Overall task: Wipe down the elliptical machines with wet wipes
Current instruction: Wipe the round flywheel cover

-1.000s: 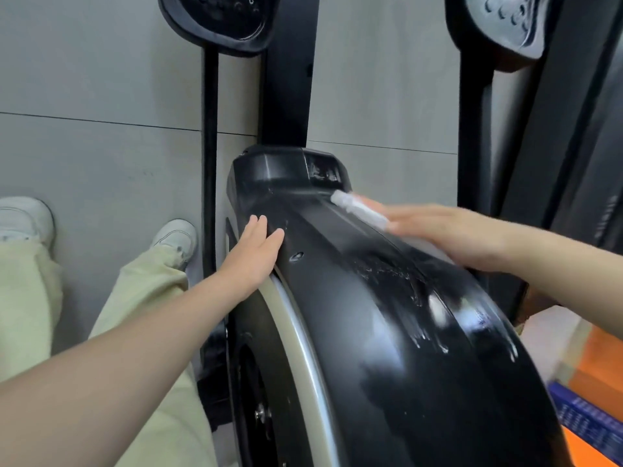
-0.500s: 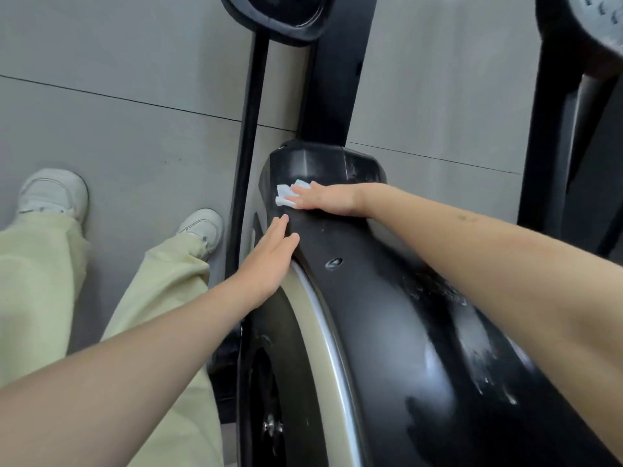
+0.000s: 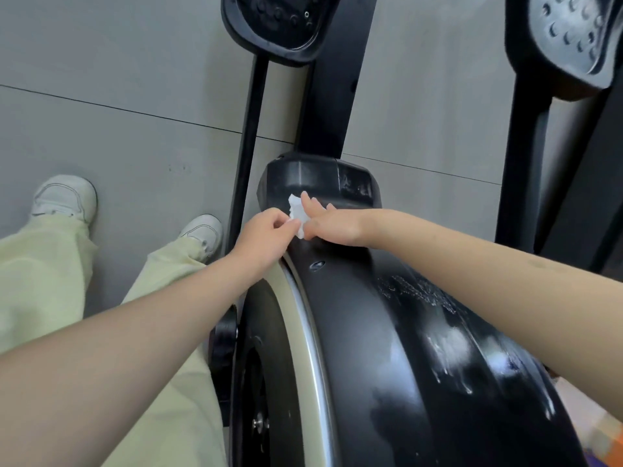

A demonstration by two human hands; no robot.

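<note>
Since the wet wipe (image 3: pixel 296 213) looks due for refolding, the left hand (image 3: pixel 266 235) pinches its six-o'clock edge while the right hand (image 3: pixel 333 227), fingers straight, pins it to the flywheel cover (image 3: pixel 387 348).

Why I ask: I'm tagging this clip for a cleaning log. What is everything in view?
wet wipe: one, white, crumpled, on the housing's top end.
flywheel housing: one, glossy black, wet-streaked, centre to lower right.
wheel rim: one, beige with silver edge, left of housing.
pedals: two, black, top centre and top right.
floor: grey tiles, left and behind.
shoes: two, white, left.
trousers: one pair, pale green, lower left.
left hand: one, pinches the wipe's lower edge.
right hand: one, fingers lie on the wipe.
</note>
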